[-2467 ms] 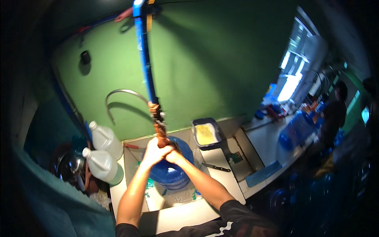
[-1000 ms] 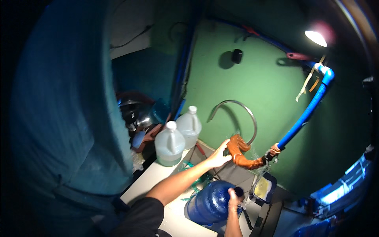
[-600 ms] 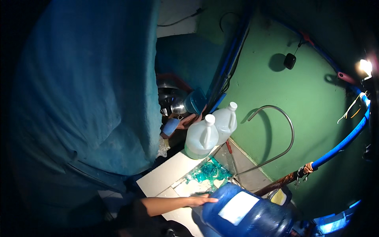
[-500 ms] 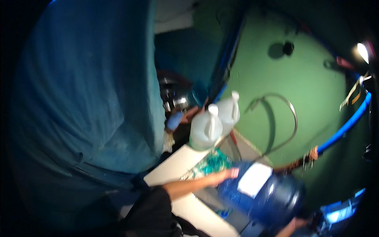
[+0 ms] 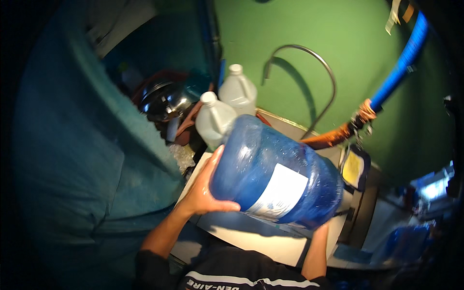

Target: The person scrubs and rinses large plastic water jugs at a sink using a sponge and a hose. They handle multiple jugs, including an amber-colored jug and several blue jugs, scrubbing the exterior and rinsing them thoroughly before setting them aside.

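jug: we see a big blue water jug point(image 5: 275, 181) tipped on its side, lifted above the white counter point(image 5: 251, 241), white label facing us
jug location: mid-frame, in front of the green wall point(image 5: 285, 29), just beside the two white plastic bottles point(image 5: 212, 118)
handling: we judge it bulky, rigid plastic, wet-looking so likely slippery; weight depends on the fill, which we cannot tell
where to hold: we'd say one hand at each end, under the curve; a single-hand grip looks too weak for this size
left hand: our left hand point(image 5: 205, 191) is spread wide, palm cupped against the jug's end, thumb across the lower side, fingers up along the curve
right hand: our right hand point(image 5: 320, 232) sits under the other end, mostly hidden by the jug; we cannot tell how far open it is
arms: left forearm rises from lower edge, bent at the wrist; right forearm nearly vertical
around: curved metal faucet point(image 5: 309, 72), blue hose point(image 5: 401, 63), yellow sponge in tray point(image 5: 353, 166), teal cloth point(image 5: 72, 145) at left
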### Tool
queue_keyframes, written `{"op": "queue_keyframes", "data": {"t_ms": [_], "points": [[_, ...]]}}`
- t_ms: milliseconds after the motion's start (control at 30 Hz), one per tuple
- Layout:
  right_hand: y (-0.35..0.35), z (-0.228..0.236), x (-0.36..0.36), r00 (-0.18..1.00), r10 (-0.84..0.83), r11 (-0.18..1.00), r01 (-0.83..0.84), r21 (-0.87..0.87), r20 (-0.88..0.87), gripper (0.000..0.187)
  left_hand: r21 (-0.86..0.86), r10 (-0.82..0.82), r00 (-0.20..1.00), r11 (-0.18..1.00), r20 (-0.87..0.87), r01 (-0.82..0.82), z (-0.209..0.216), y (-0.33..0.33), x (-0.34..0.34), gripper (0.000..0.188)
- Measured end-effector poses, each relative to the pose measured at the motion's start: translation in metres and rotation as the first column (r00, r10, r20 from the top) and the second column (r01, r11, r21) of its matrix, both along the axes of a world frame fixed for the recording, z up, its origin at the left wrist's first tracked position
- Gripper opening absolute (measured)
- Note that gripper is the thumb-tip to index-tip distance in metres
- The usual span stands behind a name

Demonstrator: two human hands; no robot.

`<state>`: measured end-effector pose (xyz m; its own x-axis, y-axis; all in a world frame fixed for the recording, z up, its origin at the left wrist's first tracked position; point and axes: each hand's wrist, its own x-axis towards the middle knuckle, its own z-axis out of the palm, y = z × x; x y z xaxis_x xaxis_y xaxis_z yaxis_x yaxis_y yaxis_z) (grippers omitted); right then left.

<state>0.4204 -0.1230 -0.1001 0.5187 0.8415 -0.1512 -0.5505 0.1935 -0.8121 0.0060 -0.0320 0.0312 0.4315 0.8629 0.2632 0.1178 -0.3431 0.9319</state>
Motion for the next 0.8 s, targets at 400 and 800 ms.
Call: {"op": "queue_keyframes", "data": {"t_ms": [400, 800], "points": [[0.056, -0.288, -0.147, 0.269, 0.963, 0.174, -0.627, -0.759, -0.001, 0.065, 0.461, 0.317, 0.490, 0.863, -0.812, 0.206, 0.102, -0.075, 0.038, 0.120], [-0.020, -0.435, -0.028, 0.647, 0.640, -0.293, -0.294, -0.910, -0.415, 0.106, 0.294, 0.177, 0.609, 0.951, -0.773, 0.096, 0.104, -0.083, 0.046, 0.120]]}}
